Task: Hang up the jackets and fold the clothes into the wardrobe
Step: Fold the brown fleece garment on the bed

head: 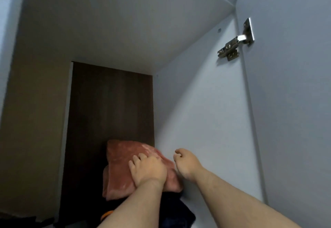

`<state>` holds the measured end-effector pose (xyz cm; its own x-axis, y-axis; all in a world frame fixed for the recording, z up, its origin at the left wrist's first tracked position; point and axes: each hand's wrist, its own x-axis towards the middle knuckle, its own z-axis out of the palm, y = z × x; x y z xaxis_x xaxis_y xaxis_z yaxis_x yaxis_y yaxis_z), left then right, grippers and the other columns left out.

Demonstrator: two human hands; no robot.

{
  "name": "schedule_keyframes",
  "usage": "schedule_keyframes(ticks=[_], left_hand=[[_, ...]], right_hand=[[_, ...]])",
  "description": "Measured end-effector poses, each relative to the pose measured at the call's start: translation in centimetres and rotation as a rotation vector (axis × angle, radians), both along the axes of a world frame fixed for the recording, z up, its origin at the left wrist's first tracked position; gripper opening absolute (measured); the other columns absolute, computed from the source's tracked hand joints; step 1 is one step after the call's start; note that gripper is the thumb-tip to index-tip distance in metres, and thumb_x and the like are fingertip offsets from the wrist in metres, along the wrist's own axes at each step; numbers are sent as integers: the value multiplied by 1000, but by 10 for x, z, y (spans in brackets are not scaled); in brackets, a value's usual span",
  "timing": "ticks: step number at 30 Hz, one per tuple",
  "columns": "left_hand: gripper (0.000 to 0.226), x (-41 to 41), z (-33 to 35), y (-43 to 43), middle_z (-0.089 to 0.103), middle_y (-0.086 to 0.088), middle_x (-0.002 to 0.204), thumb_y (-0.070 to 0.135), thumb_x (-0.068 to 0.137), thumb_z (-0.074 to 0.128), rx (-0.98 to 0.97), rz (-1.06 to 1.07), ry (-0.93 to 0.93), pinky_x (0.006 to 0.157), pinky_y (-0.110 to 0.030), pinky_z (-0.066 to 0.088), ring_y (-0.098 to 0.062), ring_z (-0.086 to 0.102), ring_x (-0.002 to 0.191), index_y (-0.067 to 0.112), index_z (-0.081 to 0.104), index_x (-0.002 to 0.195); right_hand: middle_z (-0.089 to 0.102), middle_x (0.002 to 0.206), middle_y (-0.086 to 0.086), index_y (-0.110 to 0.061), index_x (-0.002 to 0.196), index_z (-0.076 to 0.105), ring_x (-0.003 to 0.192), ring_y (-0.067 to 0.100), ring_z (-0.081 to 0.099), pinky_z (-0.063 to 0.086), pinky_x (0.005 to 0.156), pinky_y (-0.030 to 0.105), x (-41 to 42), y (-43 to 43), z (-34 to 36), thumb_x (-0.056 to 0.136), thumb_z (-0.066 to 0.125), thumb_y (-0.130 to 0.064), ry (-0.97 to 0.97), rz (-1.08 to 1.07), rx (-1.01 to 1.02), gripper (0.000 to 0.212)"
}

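Observation:
A folded reddish-pink fuzzy garment [120,165] lies on top of a dark pile of clothes [177,213] inside the wardrobe compartment, against its dark brown back panel [111,102]. My left hand [147,170] rests flat on the garment's right part, fingers spread, pressing on it without gripping. My right hand [186,163] hovers just right of the garment, beside the white side wall [197,111], fingers loosely curled and holding nothing.
The compartment's white ceiling [125,30] is overhead. The open white door [290,102] stands at the right on a metal hinge [236,43]. A beige panel [32,120] bounds the left. An orange item [107,215] peeks out under my left forearm.

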<state>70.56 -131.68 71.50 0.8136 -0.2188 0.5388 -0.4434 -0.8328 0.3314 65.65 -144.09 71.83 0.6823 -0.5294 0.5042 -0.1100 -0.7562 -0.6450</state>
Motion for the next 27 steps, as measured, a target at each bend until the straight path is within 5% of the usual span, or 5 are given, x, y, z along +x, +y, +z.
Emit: schedule_keyframes(ticks=[2, 4, 13, 18, 27], left_hand=[[49, -11, -9, 7, 39, -4, 153, 42, 99, 34, -16, -59, -9, 120, -42, 15, -27, 27, 145, 23, 49, 142], [48, -18, -19, 15, 37, -3, 155, 42, 99, 36, -12, -114, -22, 121, -42, 14, -26, 25, 146, 23, 49, 141], [43, -105, -111, 30, 32, 2, 158, 35, 105, 30, -157, -382, 125, 120, -39, 20, -22, 18, 150, 25, 40, 146], [38, -137, -137, 49, 49, 4, 145, 27, 105, 38, -328, -598, 248, 109, -31, 35, -16, 39, 138, 20, 49, 141], [54, -190, -138, 85, 37, 5, 155, 37, 103, 41, 184, -812, 104, 111, -34, 33, -19, 35, 141, 27, 28, 154]], right_hand=[[58, 138, 7, -16, 132, 58, 128, 22, 52, 36, 102, 23, -18, 4, -8, 100, 44, -21, 24, -15, -13, 35], [51, 147, 7, -13, 146, 47, 134, 21, 48, 33, 107, 21, -37, 11, -20, 101, 43, -21, 66, -31, -29, 45], [55, 144, 6, -18, 146, 46, 130, 20, 52, 36, 105, 23, -116, 43, -72, 102, 44, -22, 127, -125, -2, 44], [45, 152, 1, -23, 149, 43, 138, 17, 44, 34, 110, 26, -184, 76, -94, 103, 46, -24, 178, -155, -1, 46], [43, 153, -5, -25, 153, 35, 139, 15, 40, 33, 109, 23, -286, 133, -147, 101, 49, -25, 244, -304, -91, 54]])
